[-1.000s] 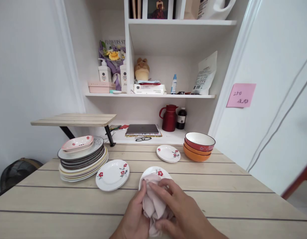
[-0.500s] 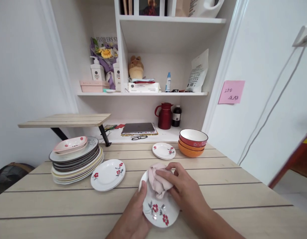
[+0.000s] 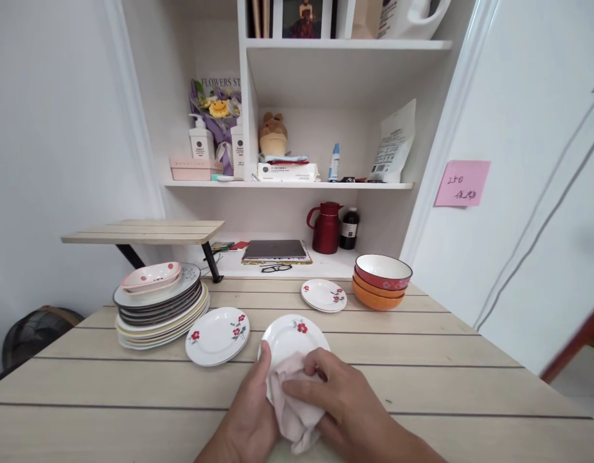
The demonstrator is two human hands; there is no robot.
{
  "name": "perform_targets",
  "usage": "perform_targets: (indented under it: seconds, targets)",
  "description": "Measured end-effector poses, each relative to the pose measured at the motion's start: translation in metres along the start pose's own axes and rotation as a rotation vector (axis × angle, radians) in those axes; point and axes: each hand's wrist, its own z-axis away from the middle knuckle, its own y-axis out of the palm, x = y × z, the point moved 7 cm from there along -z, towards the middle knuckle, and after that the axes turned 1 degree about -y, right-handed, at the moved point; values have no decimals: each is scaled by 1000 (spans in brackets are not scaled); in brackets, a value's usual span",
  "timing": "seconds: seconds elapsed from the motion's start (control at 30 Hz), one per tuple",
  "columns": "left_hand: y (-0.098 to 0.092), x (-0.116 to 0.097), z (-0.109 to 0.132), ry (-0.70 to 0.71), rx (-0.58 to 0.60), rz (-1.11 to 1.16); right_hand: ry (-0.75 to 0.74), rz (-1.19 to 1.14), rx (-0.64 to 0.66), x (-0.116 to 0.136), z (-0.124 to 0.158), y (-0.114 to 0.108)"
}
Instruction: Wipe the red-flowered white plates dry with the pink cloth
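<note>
A small white plate (image 3: 282,335) with red flowers is held low over the near part of the table. My left hand (image 3: 249,408) grips its left edge, thumb on the rim and fingers underneath. A crumpled pale pink cloth (image 3: 297,411) covers the plate's near part, pinched in my right hand (image 3: 342,395) and pressed against the surface. The cloth hides much of the plate's lower half. Left of the plate lies a short stack of matching flowered plates (image 3: 215,337). Farther back are a few smaller flowered plates (image 3: 323,296).
A tall stack of plates (image 3: 162,315) topped by a pink dish (image 3: 151,276) stands left, by a small raised shelf (image 3: 147,231). Stacked bowls (image 3: 381,283) sit back right. Behind the slatted table (image 3: 422,379) are glasses (image 3: 276,268), a laptop (image 3: 274,249) and a red jug (image 3: 326,228).
My right hand has moved the cloth from the plate's far part down to its near part. The plate appears turned, with a flower now at its far edge. The view has shifted slightly.
</note>
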Motion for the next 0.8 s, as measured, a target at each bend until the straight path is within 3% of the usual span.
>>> perform_targets:
  seconds: [0.13, 0.27, 0.5, 0.8]
  targets:
    - [5, 14, -1, -85, 85, -21, -130, 69, -206, 11, 0, -12]
    - [13, 19, -1, -90, 197, -46, -39, 184, -344, -2, 2, -25]
    - [2, 5, -3, 53, 134, -46, 162, 260, -261, -28, 5, -30]
    - [-7, -2, -6, 98, 129, -45, 73, 76, -117, -14, 3, -15]
